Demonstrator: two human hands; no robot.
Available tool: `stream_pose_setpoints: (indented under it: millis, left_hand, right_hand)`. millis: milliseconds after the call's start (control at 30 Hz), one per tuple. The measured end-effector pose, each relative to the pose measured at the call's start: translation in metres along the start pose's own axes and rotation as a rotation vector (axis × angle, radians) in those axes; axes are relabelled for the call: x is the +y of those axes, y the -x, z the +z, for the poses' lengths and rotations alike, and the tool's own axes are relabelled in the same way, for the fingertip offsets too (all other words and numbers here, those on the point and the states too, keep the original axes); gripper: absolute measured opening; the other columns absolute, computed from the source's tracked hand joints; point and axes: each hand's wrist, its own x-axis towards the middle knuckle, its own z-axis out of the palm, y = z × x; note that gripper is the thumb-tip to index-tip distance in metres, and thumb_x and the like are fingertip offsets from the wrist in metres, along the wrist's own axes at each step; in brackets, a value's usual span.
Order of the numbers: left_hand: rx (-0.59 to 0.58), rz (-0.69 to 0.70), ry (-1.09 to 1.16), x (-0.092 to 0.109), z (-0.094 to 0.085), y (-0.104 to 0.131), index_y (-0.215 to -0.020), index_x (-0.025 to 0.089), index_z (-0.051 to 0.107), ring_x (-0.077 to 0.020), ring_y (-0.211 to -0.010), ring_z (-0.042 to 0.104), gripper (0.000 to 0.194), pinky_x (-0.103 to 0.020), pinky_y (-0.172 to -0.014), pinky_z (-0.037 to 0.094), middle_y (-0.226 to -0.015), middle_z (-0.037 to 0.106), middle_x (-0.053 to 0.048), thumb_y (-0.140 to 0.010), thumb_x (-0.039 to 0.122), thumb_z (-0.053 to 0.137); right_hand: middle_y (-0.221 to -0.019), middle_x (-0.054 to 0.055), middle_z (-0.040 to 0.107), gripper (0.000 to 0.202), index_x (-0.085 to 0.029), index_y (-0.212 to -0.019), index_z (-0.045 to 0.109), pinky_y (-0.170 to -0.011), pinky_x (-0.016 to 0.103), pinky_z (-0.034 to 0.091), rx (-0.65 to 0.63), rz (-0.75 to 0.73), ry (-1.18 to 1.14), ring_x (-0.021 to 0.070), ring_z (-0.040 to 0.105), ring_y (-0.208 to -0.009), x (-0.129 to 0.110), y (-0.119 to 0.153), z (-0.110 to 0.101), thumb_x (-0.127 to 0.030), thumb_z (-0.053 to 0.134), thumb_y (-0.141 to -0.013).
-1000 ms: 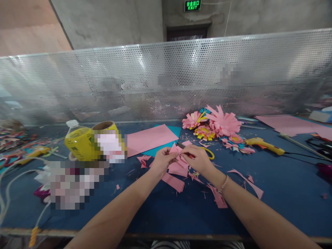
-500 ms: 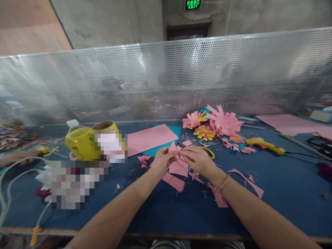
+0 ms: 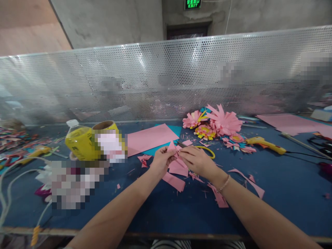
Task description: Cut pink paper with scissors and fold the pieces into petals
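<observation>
Between the fingertips of my left hand [image 3: 163,159] is a small folded piece of pink paper [image 3: 171,146], its pointed tip standing up. My right hand [image 3: 195,159] meets it from the right, its fingers closed at the paper's edge, close to my left fingertips. Scissors with a yellow handle [image 3: 213,153] lie just behind my right hand, their dark blades partly hidden. Pink paper pieces [image 3: 175,182] lie under and in front of both hands. A large pink sheet [image 3: 151,137] rests on a blue sheet [image 3: 177,130] behind my left hand.
Paper flowers [image 3: 224,121] stand behind my right hand, with a yellow glue gun [image 3: 266,144] to their right. At left are a bottle [image 3: 80,141], a tape roll [image 3: 103,126] and white cables [image 3: 22,159]. A perforated metal panel [image 3: 145,83] runs along the back.
Another person's hand at the far left has gone from view, leaving a yellow tool and red-handled scissors visible there. My fingers have shifted slightly around the pink paper.
</observation>
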Motion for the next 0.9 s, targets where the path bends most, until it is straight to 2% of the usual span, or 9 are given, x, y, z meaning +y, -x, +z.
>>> stream_pose_setpoints:
  millis: [200, 433, 900]
  left_hand:
    - [-0.006, -0.006, -0.003, 0.0005, -0.0006, 0.0006, -0.06, 0.01, 0.055, -0.0047, -0.047, 0.05, 0.022, -0.016, -0.049, 0.042, -0.052, 0.055, 0.001, -0.047, 0.018, 0.071]
    - [-0.021, -0.009, -0.024, 0.0003, 0.0015, 0.0013, -0.06, 0.01, 0.055, -0.0049, -0.047, 0.05, 0.022, -0.017, -0.048, 0.042, -0.053, 0.055, 0.001, -0.047, 0.017, 0.071]
    - [-0.051, -0.012, -0.037, 0.0009, 0.0008, 0.0026, -0.06, 0.011, 0.058, -0.0073, -0.051, 0.053, 0.016, -0.02, -0.054, 0.046, -0.057, 0.058, 0.0, -0.049, 0.016, 0.068]
  right_hand:
    - [-0.087, 0.008, 0.058, 0.018, -0.016, -0.085, 0.059, -0.07, 0.031, 0.046, 0.011, 0.055, -0.073, 0.0157, 0.052, -0.083, 0.0011, 0.0, 0.0033, -0.016, 0.042, -0.079]
    - [-0.081, 0.005, 0.057, 0.016, -0.018, -0.084, 0.057, -0.072, 0.03, 0.046, 0.132, 0.204, -0.313, 0.0137, 0.053, -0.079, -0.0003, -0.0009, 0.0052, -0.013, 0.043, -0.077]
    - [-0.082, 0.006, 0.057, 0.02, -0.019, -0.089, 0.057, -0.069, 0.03, 0.046, 0.068, 0.229, -0.298, 0.0147, 0.053, -0.078, 0.0029, -0.0005, 0.0049, -0.014, 0.042, -0.077]
